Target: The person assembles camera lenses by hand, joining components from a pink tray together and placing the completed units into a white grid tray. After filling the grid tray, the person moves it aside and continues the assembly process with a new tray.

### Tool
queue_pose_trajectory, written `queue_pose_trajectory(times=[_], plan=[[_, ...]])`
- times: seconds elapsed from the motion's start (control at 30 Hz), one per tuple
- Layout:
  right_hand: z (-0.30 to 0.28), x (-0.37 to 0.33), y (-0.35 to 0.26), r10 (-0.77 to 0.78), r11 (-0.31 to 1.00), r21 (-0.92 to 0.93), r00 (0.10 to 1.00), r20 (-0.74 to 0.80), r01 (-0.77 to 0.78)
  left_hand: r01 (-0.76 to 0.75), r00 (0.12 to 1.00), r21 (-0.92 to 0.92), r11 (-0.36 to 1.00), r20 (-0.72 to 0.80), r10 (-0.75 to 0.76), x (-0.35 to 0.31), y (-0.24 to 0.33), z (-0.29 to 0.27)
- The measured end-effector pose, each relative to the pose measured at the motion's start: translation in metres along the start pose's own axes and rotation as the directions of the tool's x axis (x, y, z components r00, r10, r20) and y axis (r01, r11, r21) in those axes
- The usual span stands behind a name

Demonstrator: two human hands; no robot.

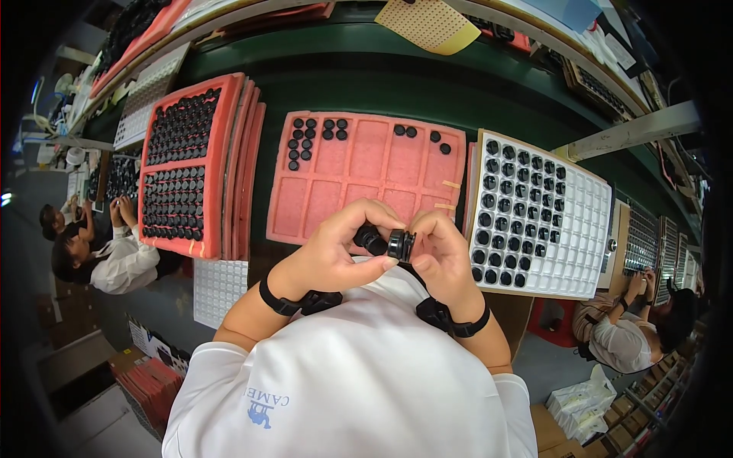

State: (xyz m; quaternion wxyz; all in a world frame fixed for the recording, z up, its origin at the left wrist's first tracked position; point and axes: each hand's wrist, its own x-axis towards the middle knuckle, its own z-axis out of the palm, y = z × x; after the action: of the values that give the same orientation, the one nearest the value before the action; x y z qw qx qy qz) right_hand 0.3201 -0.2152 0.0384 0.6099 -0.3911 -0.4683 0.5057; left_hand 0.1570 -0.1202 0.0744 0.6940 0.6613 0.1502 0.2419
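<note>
In front of my chest, my left hand [336, 248] is closed around small black cylindrical parts that look like lenses. One lens-like part [371, 240] lies tilted inside its curled fingers. Another black lens-like part [398, 245], with a wider rim, sits between thumb and fingertips where the hands meet. My right hand [444, 259] pinches that second part by its right side. Just beyond my hands lies a pink foam tray [305, 206] with several similar black parts in its far compartments. To the right, a white plastic tray [584, 229] has its left columns filled with dark round pieces.
Left of the pink tray rises a stack of pink foam trays [242, 175], its top one full of black parts. A yellow perforated sheet [427, 27] hangs from the shelf above. Co-workers sit at left [126, 263] and right [618, 332]. A metal post [637, 130] stands beyond the white tray.
</note>
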Motion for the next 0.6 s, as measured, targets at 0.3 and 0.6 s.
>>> queue_pose_trajectory(times=[0.3,0.6], plan=[[0.005,0.008,-0.007,-0.283,0.925,-0.295,0.951,-0.12,0.238,0.071,0.996,0.033,0.997,0.056,-0.073,0.005,-0.002,-0.01],[-0.015,-0.004,-0.008,-0.073,0.949,-0.315,0.974,-0.214,0.002,0.135,0.99,0.035,0.99,0.042,-0.136,0.024,-0.018,0.004]])
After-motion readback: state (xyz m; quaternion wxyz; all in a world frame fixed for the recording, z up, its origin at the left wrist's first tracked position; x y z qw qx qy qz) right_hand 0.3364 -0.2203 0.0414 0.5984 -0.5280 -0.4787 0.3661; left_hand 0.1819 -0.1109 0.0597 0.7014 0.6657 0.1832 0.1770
